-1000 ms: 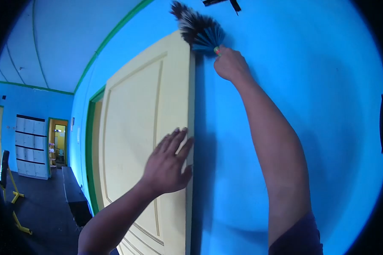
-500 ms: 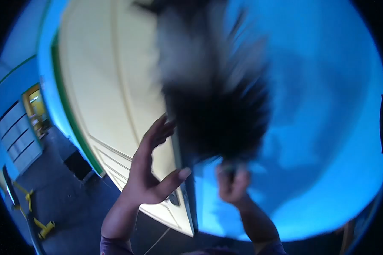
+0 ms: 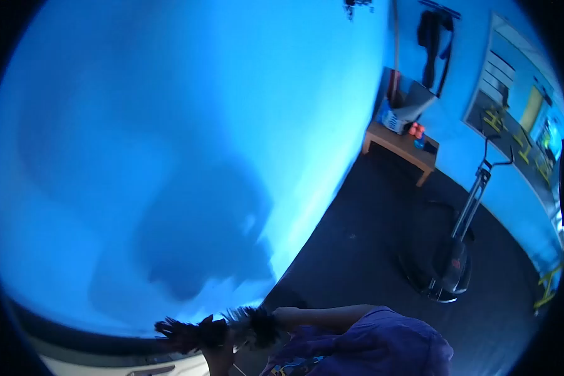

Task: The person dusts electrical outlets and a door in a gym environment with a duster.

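A feather duster (image 3: 257, 327) with dark and greyish feathers is low in the head view, against the bottom of the blue wall. Its handle end is in my right hand (image 3: 287, 318), closed, with the forearm stretched out from a purple sleeve. My left hand (image 3: 219, 358) is at the bottom edge, up against the feathers, which bunch and fan out to the left above it. It looks closed around them, though dark feathers cover most of its fingers. The handle itself is hidden.
The blue wall (image 3: 138, 125) bears a large shadow. Further right are a wooden bench (image 3: 398, 147) with items on it, an exercise machine (image 3: 460, 250) on the dark floor (image 3: 357, 232), hanging dark gear (image 3: 432, 44) and a mirror (image 3: 514, 94). Part of a cream door (image 3: 106, 366) shows bottom left.
My view has swung right, from the door edge to the wall and room. The duster, raised and blurred before, is now low in view. My left hand, open earlier, is now at the feathers.
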